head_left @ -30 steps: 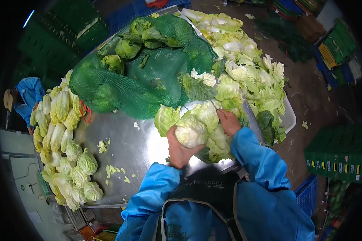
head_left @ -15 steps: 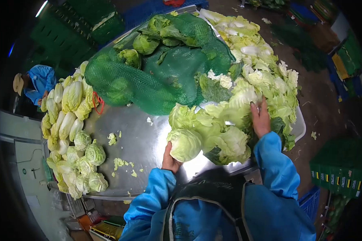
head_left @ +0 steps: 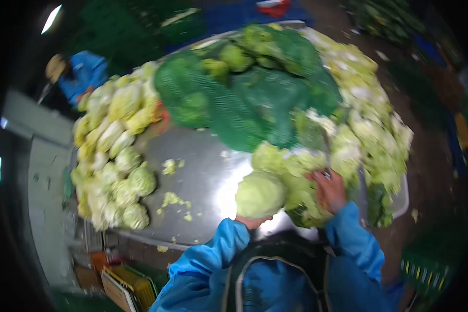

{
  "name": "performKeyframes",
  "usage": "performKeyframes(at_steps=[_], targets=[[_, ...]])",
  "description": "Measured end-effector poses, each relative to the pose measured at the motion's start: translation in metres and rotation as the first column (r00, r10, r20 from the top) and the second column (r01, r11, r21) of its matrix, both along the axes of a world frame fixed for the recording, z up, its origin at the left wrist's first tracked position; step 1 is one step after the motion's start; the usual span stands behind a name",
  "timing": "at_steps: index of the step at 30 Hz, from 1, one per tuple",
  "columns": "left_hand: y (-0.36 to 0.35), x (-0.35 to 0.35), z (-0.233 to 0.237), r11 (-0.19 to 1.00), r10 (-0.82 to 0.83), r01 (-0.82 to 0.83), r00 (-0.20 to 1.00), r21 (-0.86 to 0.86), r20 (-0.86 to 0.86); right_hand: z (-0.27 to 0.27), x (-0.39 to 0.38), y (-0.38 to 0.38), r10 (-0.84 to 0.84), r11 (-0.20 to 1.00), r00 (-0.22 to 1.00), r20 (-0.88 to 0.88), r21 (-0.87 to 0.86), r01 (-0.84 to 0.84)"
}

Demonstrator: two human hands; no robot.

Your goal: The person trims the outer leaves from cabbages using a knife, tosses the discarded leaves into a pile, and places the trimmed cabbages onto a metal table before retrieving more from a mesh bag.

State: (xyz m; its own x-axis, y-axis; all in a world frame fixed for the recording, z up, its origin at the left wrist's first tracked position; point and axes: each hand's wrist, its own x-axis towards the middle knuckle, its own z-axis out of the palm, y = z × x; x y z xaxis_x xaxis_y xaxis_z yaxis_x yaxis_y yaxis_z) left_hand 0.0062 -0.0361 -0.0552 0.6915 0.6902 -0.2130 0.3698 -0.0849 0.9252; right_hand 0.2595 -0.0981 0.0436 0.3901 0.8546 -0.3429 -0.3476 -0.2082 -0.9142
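A round, pale green cabbage rests in my left hand, whose fingers wrap under its near side. My right hand is closed on a knife, its thin blade pointing away from me over the loose leaves. Loose cabbage leaves lie on the metal table between and beyond my hands. A green mesh bag with several cabbages in its open mouth lies at the far side.
Trimmed cabbages and long Chinese cabbages are piled at the left edge. A heap of leaves covers the right side, above a white tub. A person in blue is at the far left.
The view has turned, shifting the table rightward. My right hand, earlier spread on the leaves, now grips a knife. My left hand has moved under the cabbage, which now shows a smoother side.
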Motion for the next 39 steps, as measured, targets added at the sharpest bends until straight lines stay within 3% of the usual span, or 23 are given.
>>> performKeyframes(at_steps=[1,2,3,4,5,8,10,11,12,13,15,18,19,21,24,26,27,29,32,33,34,36,39], targets=[[0.008,-0.015,0.02,0.827,0.296,-0.042,0.88,-0.56,0.372,-0.006,-0.001,-0.005,0.057,0.996,0.997,0.048,-0.067,-0.054],[0.016,-0.032,0.035,0.448,0.674,0.223,0.553,-0.866,0.491,-0.012,-0.006,-0.009,0.12,0.986,0.988,0.099,-0.13,-0.107],[0.025,-0.045,0.044,0.495,0.695,0.171,0.511,-0.852,0.507,-0.018,-0.017,-0.011,0.122,0.982,0.992,0.039,-0.149,-0.115],[0.033,-0.055,0.051,0.466,0.767,-0.024,0.509,-0.884,0.39,-0.028,-0.028,-0.016,0.119,0.976,0.993,-0.016,-0.179,-0.12],[0.037,-0.065,0.057,0.402,0.836,-0.209,0.481,-0.892,0.264,-0.043,-0.035,-0.023,0.247,0.943,0.968,-0.035,-0.22,-0.249],[0.058,-0.117,0.059,0.407,0.899,-0.336,0.312,-0.85,0.307,-0.058,-0.063,-0.031,0.541,0.787,0.837,-0.077,-0.303,-0.537],[0.071,-0.157,0.061,0.418,0.907,-0.38,0.219,-0.825,0.359,-0.068,-0.069,-0.026,0.616,0.727,0.785,-0.073,-0.332,-0.601],[0.08,-0.182,0.055,0.395,0.918,-0.542,0.214,-0.742,0.333,-0.076,-0.07,-0.024,0.664,0.676,0.744,-0.071,-0.369,-0.638],[0.084,-0.2,0.06,0.358,0.93,-0.685,0.203,-0.634,0.306,-0.085,-0.068,-0.02,0.614,0.672,0.781,-0.115,-0.442,-0.594],[0.085,-0.213,0.063,0.35,0.931,-0.692,0.185,-0.631,0.313,-0.089,-0.061,-0.018,0.63,0.664,0.769,-0.11,-0.437,-0.607],[0.083,-0.233,0.079,0.126,0.961,-0.905,0.011,-0.405,0.276,-0.084,-0.049,-0.014,0.501,0.715,0.858,-0.114,-0.503,-0.484],[0.083,-0.302,0.046,-0.015,0.937,-0.999,-0.029,-0.044,0.349,-0.112,0.001,-0.026,0.347,0.819,0.938,-0.023,-0.479,-0.315],[0.081,-0.327,0.032,-0.115,0.96,-0.983,-0.074,0.14,0.27,-0.108,0.022,-0.031,0.31,0.84,0.95,0.024,-0.475,-0.262],[0.074,-0.33,0.062,-0.051,0.988,-0.969,-0.014,0.243,0.153,-0.112,0.069,-0.039,0.227,0.875,0.962,0.15,-0.465,-0.134],[0.076,-0.37,0.029,0.046,0.998,-0.775,0.065,0.63,0.007,-0.087,0.113,-0.045,0.065,0.884,0.956,0.285,-0.461,0.078],[0.075,-0.367,0.02,0.062,0.989,-0.713,0.139,0.699,0.054,-0.057,0.105,-0.037,-0.116,0.868,0.967,0.228,-0.45,0.211],[0.076,-0.373,0.021,0.166,0.982,-0.53,0.164,0.832,-0.091,-0.049,0.096,-0.033,-0.073,0.866,0.957,0.281,-0.458,0.2],[0.078,-0.345,0.036,0.197,0.979,-0.442,0.045,0.875,-0.197,-0.032,0.063,-0.027,-0.017,0.923,0.974,0.227,-0.37,0.103],[0.111,-0.297,0.061,0.097,0.995,-0.354,0.045,0.93,-0.087,-0.06,0.002,-0.016,0.221,0.932,0.972,0.077,-0.311,-0.187],[0.13,-0.275,0.074,0.066,0.976,-0.324,0.216,0.944,0.006,-0.061,-0.018,-0.013,0.284,0.908,0.959,-0.021,-0.316,-0.276],[0.15,-0.249,0.086,0.026,0.921,-0.303,0.378,0.953,0.095,-0.071,-0.031,-0.009,0.418,0.842,0.908,0.028,-0.386,-0.376],[0.193,-0.181,0.108,0.187,0.717,-0.479,0.663,0.857,0.214,-0.073,-0.046,0.003,0.508,0.807,0.861,0.027,-0.363,-0.465],[0.232,-0.056,0.148,0.471,0.46,-0.412,0.869,0.78,0.182,-0.074,-0.039,0.012,0.504,0.814,0.862,0.055,-0.363,-0.453]])
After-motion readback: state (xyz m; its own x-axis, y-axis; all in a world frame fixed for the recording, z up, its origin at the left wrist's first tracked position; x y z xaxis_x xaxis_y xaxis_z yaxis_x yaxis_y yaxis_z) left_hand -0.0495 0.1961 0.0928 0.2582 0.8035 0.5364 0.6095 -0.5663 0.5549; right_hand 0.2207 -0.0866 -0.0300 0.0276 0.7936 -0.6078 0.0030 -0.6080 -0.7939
